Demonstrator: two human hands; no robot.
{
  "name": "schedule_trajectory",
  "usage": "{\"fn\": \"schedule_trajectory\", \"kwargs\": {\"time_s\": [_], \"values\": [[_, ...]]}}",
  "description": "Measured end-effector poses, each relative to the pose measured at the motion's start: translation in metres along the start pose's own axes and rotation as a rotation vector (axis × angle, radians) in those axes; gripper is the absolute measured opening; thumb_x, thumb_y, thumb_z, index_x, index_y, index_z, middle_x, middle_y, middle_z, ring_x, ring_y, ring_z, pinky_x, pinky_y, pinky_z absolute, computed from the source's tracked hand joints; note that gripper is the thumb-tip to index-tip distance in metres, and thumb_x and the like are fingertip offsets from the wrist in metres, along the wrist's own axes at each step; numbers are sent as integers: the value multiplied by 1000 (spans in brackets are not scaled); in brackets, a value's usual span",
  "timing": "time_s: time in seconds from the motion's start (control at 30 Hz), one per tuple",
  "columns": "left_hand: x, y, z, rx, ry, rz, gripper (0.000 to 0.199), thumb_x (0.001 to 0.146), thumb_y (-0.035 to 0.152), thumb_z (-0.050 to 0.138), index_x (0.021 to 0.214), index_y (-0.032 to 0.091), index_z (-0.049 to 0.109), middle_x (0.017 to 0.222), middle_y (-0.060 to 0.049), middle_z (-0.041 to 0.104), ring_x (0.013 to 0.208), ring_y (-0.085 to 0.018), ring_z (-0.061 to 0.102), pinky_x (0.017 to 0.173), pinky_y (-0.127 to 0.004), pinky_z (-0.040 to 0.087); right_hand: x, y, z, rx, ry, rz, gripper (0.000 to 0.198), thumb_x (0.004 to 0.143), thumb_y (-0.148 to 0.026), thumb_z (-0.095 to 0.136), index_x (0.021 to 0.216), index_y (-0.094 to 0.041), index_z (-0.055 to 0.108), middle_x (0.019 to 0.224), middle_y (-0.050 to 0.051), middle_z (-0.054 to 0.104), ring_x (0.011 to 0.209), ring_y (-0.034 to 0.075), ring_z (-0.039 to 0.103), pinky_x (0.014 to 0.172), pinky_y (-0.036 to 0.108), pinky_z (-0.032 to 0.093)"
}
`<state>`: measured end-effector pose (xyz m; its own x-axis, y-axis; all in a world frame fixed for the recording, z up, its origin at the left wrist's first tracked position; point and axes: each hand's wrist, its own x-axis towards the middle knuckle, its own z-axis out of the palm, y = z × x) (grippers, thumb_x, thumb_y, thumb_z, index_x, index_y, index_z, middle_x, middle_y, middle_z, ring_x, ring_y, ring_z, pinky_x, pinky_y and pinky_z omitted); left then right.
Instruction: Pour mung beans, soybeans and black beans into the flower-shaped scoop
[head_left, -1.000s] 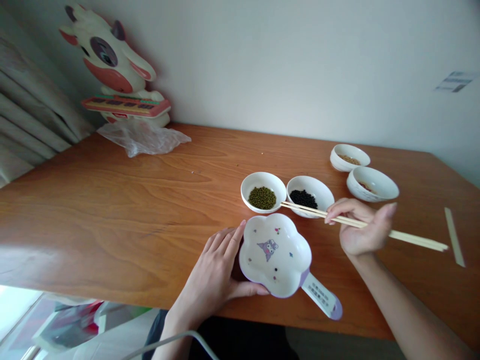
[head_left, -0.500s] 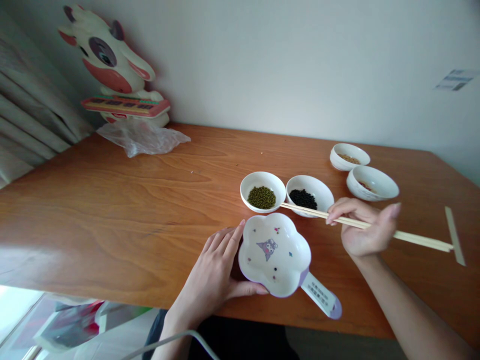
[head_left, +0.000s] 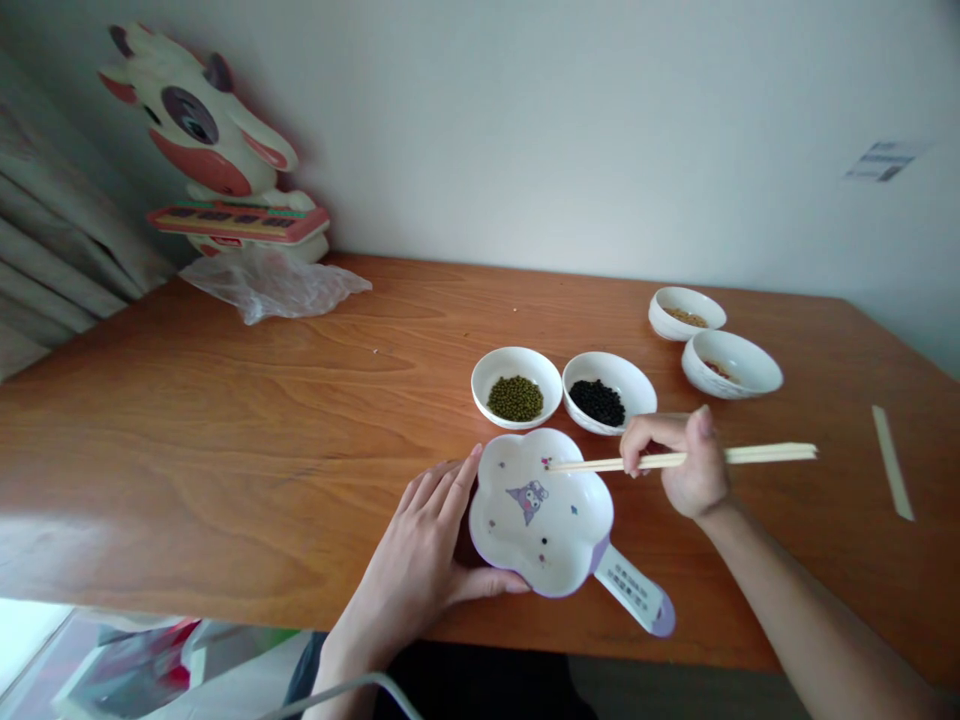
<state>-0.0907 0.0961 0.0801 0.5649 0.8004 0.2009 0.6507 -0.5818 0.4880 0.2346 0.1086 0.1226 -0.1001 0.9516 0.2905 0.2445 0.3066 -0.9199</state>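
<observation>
My left hand (head_left: 416, 550) is closed on the left rim of a white flower-shaped dish (head_left: 577, 545) with a lilac edge, a handle and cartoon prints. A small dark dot lies inside it, perhaps a bean or a print. In my right hand (head_left: 690, 465) is a pair of wooden chopsticks (head_left: 772, 454), tips over the dish's far part; whether they pinch anything is too small to tell. Just beyond stand a white bowl (head_left: 555, 388) of green beans (head_left: 515, 398) and a white bowl (head_left: 639, 390) of black beans (head_left: 598, 402), side by side.
Two more white bowls stand at the back right, one (head_left: 705, 312) with yellowish grains, the other (head_left: 757, 375) with reddish bits. A pale strip (head_left: 892, 462) lies on the right of the wooden table (head_left: 262, 450). A cow toy (head_left: 202, 130) and clear plastic bag (head_left: 277, 285) are back left.
The chopstick tips have moved from the green bean bowl's near rim to above the flower-shaped dish. My right hand has come nearer and turned; my left hand keeps its hold. The view shifted slightly.
</observation>
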Motion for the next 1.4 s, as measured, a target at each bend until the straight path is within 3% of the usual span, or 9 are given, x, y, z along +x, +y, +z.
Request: {"fn": "schedule_trajectory", "kwargs": {"time_s": [0.33,0.57,0.9,1.4], "values": [[0,1,0,6,2,-13,125,69,86,69,166,25,19,157,-20,49,137,-40,53,113,-56,43,0,1,3,-104,-15,-40,82,105,-66,13,65,-21,69,60,6,66,56,18,60,54,33,45],[1,0,-1,5,-3,-5,127,69,85,70,167,25,15,156,-19,51,137,-39,54,112,-54,45,0,2,-1,-67,26,-92,86,104,-67,11,59,-21,69,53,6,61,50,18,56,51,34,42],[2,1,-2,6,-2,-3,129,69,85,71,168,26,12,157,-20,48,137,-41,53,111,-56,45,0,-4,5,-127,-15,-52,78,106,-63,17,66,-21,70,60,4,65,55,16,60,53,31,43],[-1,-2,0,20,-1,-9,127,69,85,71,167,26,15,158,-18,48,137,-39,52,112,-55,44,-1,2,3,-91,-31,-49,84,104,-68,11,66,-21,69,60,4,65,56,17,58,53,33,39]]}}
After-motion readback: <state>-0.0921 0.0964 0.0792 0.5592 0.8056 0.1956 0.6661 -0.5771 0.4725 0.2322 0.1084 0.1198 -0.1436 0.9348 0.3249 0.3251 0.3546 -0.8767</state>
